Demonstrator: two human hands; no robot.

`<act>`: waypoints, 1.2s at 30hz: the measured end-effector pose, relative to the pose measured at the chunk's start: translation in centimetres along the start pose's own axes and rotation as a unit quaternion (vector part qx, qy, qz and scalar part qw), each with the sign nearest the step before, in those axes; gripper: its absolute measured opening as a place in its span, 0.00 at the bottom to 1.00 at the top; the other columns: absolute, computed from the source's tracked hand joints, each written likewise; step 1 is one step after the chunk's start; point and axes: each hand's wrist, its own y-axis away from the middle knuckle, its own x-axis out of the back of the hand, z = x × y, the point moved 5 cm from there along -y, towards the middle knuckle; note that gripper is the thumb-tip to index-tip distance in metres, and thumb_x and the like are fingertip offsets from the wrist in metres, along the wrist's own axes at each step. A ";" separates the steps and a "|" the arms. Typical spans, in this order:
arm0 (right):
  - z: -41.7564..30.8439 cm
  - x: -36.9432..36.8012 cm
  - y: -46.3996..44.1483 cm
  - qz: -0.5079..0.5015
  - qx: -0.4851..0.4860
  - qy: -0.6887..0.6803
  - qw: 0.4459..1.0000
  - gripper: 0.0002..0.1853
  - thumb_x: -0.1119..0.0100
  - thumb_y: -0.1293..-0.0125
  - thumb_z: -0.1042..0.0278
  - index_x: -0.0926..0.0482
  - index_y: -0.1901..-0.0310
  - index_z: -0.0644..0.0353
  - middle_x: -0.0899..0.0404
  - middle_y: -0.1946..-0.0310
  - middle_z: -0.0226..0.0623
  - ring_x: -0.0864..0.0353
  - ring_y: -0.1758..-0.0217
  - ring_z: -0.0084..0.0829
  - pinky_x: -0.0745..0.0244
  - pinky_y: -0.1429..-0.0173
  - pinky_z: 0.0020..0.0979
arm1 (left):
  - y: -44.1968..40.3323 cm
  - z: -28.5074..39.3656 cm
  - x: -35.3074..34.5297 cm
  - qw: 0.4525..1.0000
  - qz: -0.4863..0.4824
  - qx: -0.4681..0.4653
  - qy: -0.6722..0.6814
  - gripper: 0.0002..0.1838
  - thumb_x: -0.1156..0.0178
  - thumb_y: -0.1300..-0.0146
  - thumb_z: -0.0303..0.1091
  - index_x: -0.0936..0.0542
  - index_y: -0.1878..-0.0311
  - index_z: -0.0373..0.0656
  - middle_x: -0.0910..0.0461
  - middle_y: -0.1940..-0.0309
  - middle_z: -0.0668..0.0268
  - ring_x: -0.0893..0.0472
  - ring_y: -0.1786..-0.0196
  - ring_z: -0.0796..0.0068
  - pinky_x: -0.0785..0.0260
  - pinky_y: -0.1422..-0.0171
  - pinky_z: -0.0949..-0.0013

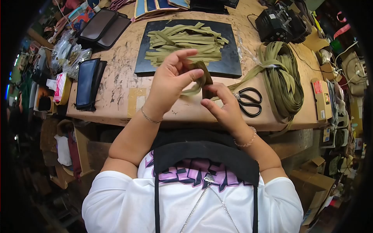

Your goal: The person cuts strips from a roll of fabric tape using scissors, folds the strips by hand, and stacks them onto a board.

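Note:
An olive strip of zipper tape (202,73) is looped between my hands, above the front part of the table. My left hand (173,79) pinches it between thumb and fingers. At its lower end my right hand (225,106) holds it with the thumb and index finger close together. Many cut olive strips (186,42) lie in a loose pile on a dark board (143,64) behind my hands. To the right is a large tied coil of olive zipper tape (281,83), with one length trailing toward my right hand. Black-handled scissors (250,102) lie beside that hand, their blades partly hidden.
Dark flat pouches (88,83) and dark panels (103,29) lie on the table's left side. A black machine (274,23) stands at the back right, and a small box (321,100) at the right edge. A piece of brown tape (136,101) sticks to the front left.

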 end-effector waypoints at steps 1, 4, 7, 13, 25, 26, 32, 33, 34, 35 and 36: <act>-0.1 -0.1 -0.2 0.004 0.011 0.013 1.000 0.21 0.28 0.36 0.61 0.21 0.47 0.65 0.21 0.53 0.40 0.21 0.48 0.36 0.27 0.41 0.33 | 0.2 -0.4 -0.3 1.000 -0.009 0.020 0.020 0.15 0.34 0.34 0.20 0.19 0.45 0.37 0.16 0.57 0.65 0.18 0.53 0.79 0.25 0.44 0.74; -0.2 -0.2 -0.7 0.016 0.042 0.036 0.998 0.21 0.26 0.38 0.60 0.21 0.49 0.64 0.21 0.52 0.40 0.21 0.47 0.37 0.27 0.40 0.35 | 0.9 -1.2 -0.8 0.994 -0.025 0.072 0.075 0.14 0.35 0.34 0.20 0.20 0.45 0.37 0.16 0.55 0.64 0.18 0.52 0.77 0.26 0.42 0.72; -0.3 -0.4 -1.0 0.025 0.068 0.048 0.996 0.21 0.26 0.39 0.61 0.21 0.49 0.63 0.21 0.52 0.40 0.21 0.47 0.38 0.27 0.40 0.35 | 1.1 -1.0 -1.1 0.987 -0.063 0.085 0.122 0.14 0.36 0.34 0.19 0.20 0.46 0.37 0.16 0.54 0.64 0.17 0.50 0.76 0.26 0.41 0.70; 0.5 -0.5 -0.4 -0.074 -0.006 0.008 0.997 0.11 0.33 0.32 0.64 0.17 0.56 0.62 0.21 0.54 0.40 0.21 0.52 0.37 0.28 0.42 0.33 | 1.1 -0.4 -1.0 0.986 -0.061 0.067 0.143 0.14 0.36 0.33 0.19 0.20 0.44 0.36 0.16 0.53 0.63 0.18 0.48 0.75 0.26 0.39 0.71; -0.2 -1.2 0.3 -0.081 -0.016 -0.074 0.994 0.14 0.40 0.26 0.62 0.14 0.46 0.58 0.26 0.58 0.32 0.27 0.53 0.28 0.31 0.46 0.29 | 1.0 1.0 -0.1 0.999 0.043 -0.008 -0.018 0.11 0.31 0.35 0.27 0.14 0.51 0.34 0.13 0.60 0.65 0.16 0.57 0.81 0.24 0.49 0.76; -0.1 -1.2 0.3 -0.079 -0.019 -0.076 0.994 0.14 0.40 0.26 0.62 0.13 0.46 0.58 0.26 0.58 0.32 0.27 0.53 0.27 0.31 0.46 0.28 | 1.1 0.9 -0.1 0.999 0.042 0.001 -0.023 0.11 0.31 0.35 0.26 0.15 0.51 0.35 0.13 0.59 0.65 0.16 0.57 0.80 0.24 0.48 0.76; 0.1 -1.2 0.2 -0.068 -0.021 -0.063 0.995 0.11 0.34 0.30 0.64 0.13 0.54 0.62 0.26 0.60 0.33 0.27 0.56 0.27 0.31 0.50 0.28 | 0.9 0.7 0.6 0.997 0.056 -0.004 -0.053 0.11 0.31 0.35 0.25 0.15 0.51 0.34 0.13 0.58 0.65 0.16 0.56 0.80 0.24 0.48 0.75; 0.1 -1.1 0.2 -0.068 -0.023 -0.055 0.996 0.10 0.34 0.31 0.65 0.13 0.56 0.63 0.26 0.61 0.33 0.26 0.57 0.28 0.30 0.51 0.28 | 0.7 0.4 1.2 0.997 0.069 -0.012 -0.037 0.11 0.31 0.35 0.26 0.15 0.51 0.34 0.13 0.59 0.65 0.16 0.57 0.80 0.24 0.50 0.76; 0.2 -0.9 0.2 -0.067 -0.024 -0.047 0.996 0.10 0.33 0.32 0.65 0.13 0.58 0.64 0.25 0.62 0.34 0.26 0.57 0.28 0.30 0.52 0.28 | 0.5 0.3 1.7 0.996 0.081 -0.020 -0.020 0.11 0.31 0.35 0.27 0.15 0.51 0.34 0.13 0.60 0.65 0.16 0.59 0.80 0.23 0.52 0.76; 0.1 -0.6 0.1 -0.062 -0.018 -0.047 0.997 0.09 0.32 0.33 0.66 0.14 0.59 0.64 0.25 0.62 0.34 0.25 0.58 0.29 0.29 0.53 0.28 | 0.3 0.5 2.3 0.995 0.090 -0.029 0.018 0.11 0.31 0.34 0.27 0.15 0.51 0.34 0.13 0.59 0.64 0.16 0.59 0.80 0.23 0.52 0.76; 0.0 -0.3 0.1 -0.057 -0.011 -0.046 0.997 0.09 0.32 0.33 0.66 0.15 0.61 0.65 0.25 0.63 0.35 0.25 0.59 0.29 0.29 0.54 0.29 | 0.1 0.7 3.0 0.993 0.099 -0.039 0.056 0.11 0.32 0.33 0.27 0.16 0.50 0.34 0.13 0.58 0.64 0.15 0.58 0.79 0.22 0.52 0.75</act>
